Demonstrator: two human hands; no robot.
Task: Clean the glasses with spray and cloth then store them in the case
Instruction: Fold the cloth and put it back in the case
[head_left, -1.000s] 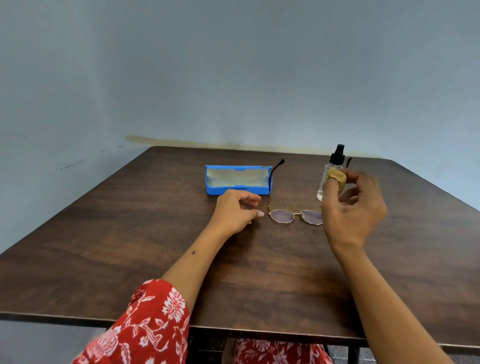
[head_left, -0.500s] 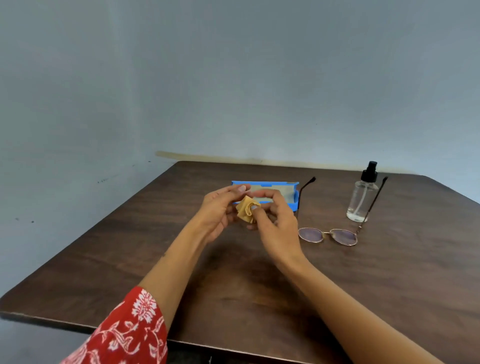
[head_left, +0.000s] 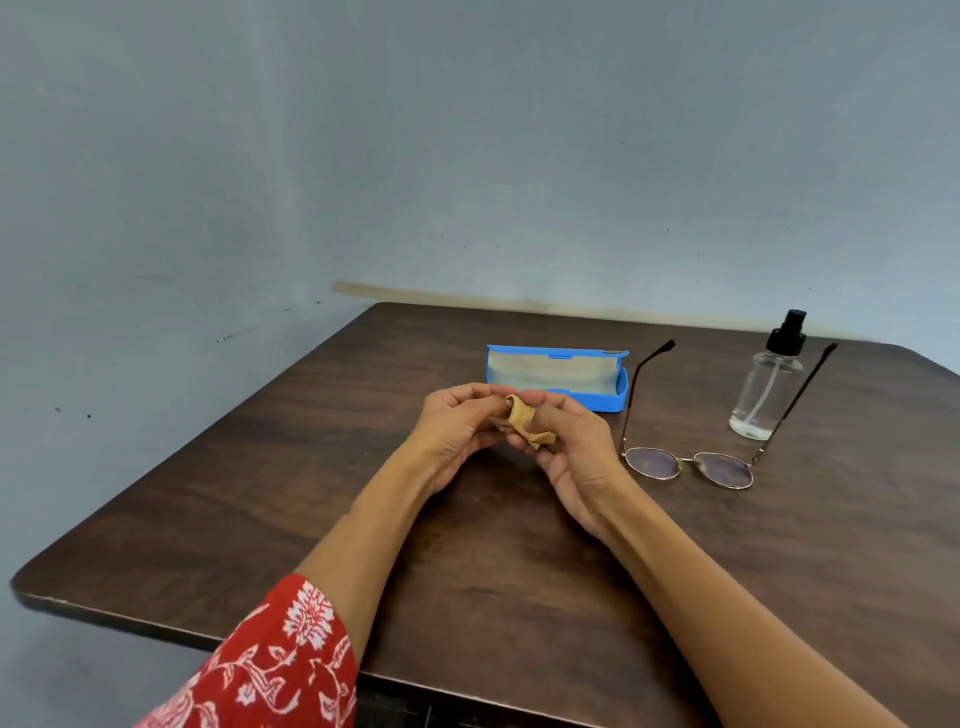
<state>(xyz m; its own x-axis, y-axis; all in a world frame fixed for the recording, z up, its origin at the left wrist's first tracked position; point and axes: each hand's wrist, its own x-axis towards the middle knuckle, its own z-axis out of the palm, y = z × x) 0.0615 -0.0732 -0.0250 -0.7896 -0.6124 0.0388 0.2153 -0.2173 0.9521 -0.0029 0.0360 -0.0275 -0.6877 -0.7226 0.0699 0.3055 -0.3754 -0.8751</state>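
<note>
A small tan cloth (head_left: 523, 422) is bunched between my two hands above the middle of the table. My left hand (head_left: 457, 428) pinches its left end and my right hand (head_left: 571, 441) pinches its right end. Thin-rimmed glasses (head_left: 688, 466) lie lens-down on the table to the right of my hands, with both temples open and pointing away. A clear spray bottle (head_left: 768, 387) with a black pump stands upright behind the glasses, between the temples. The blue case (head_left: 558, 375) lies open behind my hands, its pale lining showing.
The dark wooden table (head_left: 260, 509) has a rounded near-left corner and a front edge close to me. A grey-blue wall runs along its far side. My red patterned sleeve (head_left: 270, 670) shows at the bottom left.
My right hand carried the cloth from beside the spray bottle to the middle, and my left hand rose off the table to take hold of it. The cloth is now pulled partly open.
</note>
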